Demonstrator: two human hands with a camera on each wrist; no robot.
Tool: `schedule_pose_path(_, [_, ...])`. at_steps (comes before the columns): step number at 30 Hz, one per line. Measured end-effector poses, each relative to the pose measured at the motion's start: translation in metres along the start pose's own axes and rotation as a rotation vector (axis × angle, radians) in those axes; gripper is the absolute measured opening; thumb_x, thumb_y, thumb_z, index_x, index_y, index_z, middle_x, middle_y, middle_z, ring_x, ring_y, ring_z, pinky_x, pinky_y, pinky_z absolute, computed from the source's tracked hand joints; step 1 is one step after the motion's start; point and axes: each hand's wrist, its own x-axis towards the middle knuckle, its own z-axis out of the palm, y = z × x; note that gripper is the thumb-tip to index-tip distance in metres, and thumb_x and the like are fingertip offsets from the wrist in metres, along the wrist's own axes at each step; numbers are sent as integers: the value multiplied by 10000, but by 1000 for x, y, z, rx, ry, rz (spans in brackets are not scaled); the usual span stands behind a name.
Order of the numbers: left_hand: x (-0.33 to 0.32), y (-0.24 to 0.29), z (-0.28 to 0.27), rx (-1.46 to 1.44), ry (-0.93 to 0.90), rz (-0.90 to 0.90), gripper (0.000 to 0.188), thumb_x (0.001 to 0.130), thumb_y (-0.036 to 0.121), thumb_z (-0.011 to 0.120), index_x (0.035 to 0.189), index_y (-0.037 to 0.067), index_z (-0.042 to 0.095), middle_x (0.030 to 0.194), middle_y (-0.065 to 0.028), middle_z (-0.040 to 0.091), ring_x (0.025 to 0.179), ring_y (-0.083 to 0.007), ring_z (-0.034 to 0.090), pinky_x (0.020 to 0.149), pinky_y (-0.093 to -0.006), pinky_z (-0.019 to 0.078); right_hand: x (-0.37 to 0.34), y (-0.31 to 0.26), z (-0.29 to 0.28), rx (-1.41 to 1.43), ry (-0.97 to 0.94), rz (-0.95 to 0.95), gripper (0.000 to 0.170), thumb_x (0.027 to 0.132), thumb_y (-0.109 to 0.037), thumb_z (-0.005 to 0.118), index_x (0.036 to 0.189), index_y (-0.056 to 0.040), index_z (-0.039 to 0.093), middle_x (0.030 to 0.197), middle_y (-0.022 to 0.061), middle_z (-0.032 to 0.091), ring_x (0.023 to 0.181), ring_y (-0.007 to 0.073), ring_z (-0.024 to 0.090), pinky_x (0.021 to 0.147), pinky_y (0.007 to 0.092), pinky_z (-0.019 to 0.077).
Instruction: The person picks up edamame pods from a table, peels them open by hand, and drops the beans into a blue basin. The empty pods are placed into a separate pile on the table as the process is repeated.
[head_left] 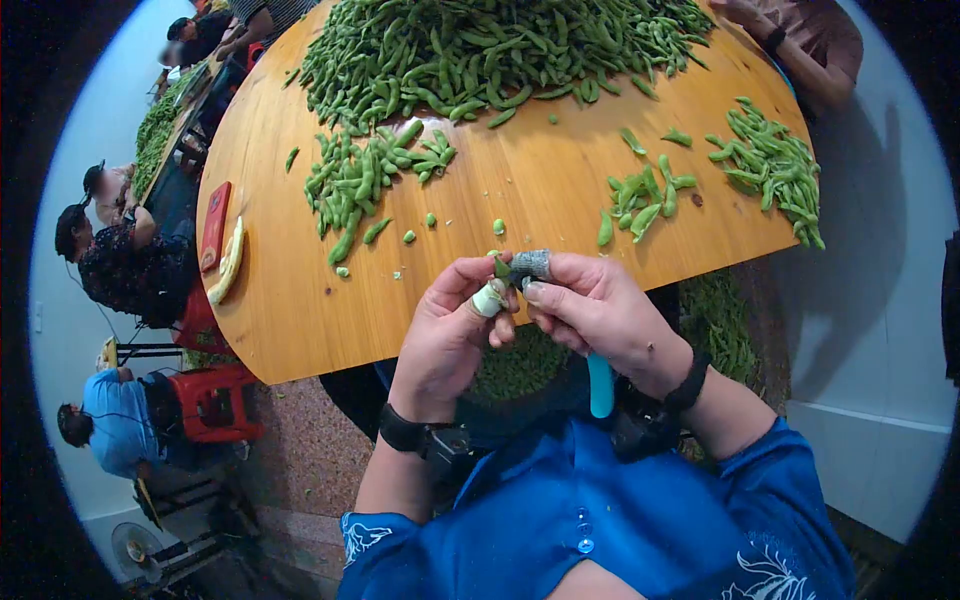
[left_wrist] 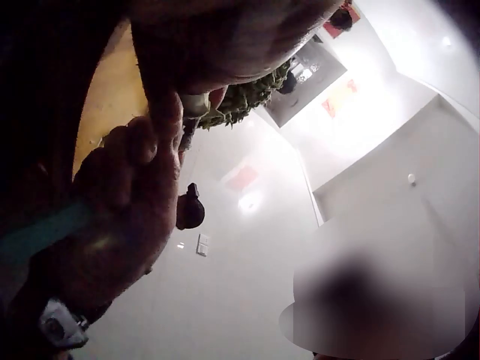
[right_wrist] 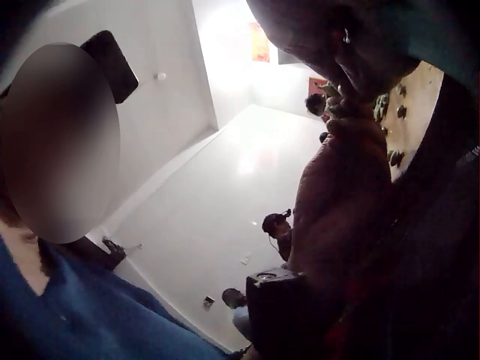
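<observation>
In the head view, a small green pod (head_left: 502, 268) is pinched between the thumb and forefinger of my left hand (head_left: 440, 335); white wrapping covers that thumb. My right hand (head_left: 612, 322) meets it just to the right, a grey wrap on one finger. A teal handle (head_left: 600, 385) sticks out below the curled right fingers, its other end hidden. The left wrist view shows the right hand (left_wrist: 124, 202) dark, with the teal handle (left_wrist: 45, 231) across it. In the right wrist view the left hand (right_wrist: 337, 195) is in shadow.
A large heap of pods (head_left: 480, 50) covers the far part of the wooden table (head_left: 290, 330). Smaller pod piles lie left (head_left: 350, 185) and right (head_left: 770, 170). A red case (head_left: 215, 225) and a pale yellow peel-like item (head_left: 230, 265) sit at the left edge. Other people sit around.
</observation>
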Motion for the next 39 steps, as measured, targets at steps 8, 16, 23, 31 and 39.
schedule_pose_path(8, [1,6,-4,-78,-45,-55,274,889,76,564,1160,46,539,894,-53,609,648,-108,574,550,-206,467,3,-3,-2,71,-34,60,269,926,-167,488,1164,-73,568,662,-58,522,473,1,428,404,146,328])
schedule_pose_path(16, [-3,-14,30,1370,265,644,233,889,-1,503,1118,4,548,875,-112,635,685,-133,612,619,-274,497,2,10,2,-271,131,-214,201,902,-100,516,1064,-34,615,700,-43,569,517,10,467,438,172,372])
schedule_pose_path(23, [1,-18,30,1218,247,536,250,859,-18,483,1106,-27,517,893,-170,612,770,-297,631,684,-353,506,2,10,2,-67,119,-45,198,910,-104,510,1070,-41,608,686,-55,553,542,1,465,445,164,362])
schedule_pose_path(31, [7,0,19,6,129,30,253,922,82,385,1121,1,519,764,-28,561,568,-47,491,455,-154,359,9,5,-1,-100,46,-60,213,909,-93,512,1097,-42,598,738,-44,586,608,2,496,513,161,389])
schedule_pose_path(39, [5,-14,33,504,273,294,175,929,119,500,1045,-6,533,735,-35,581,526,-62,517,454,-188,394,11,13,1,-578,179,-387,192,852,-24,517,1001,33,623,758,39,631,676,65,557,596,234,457])
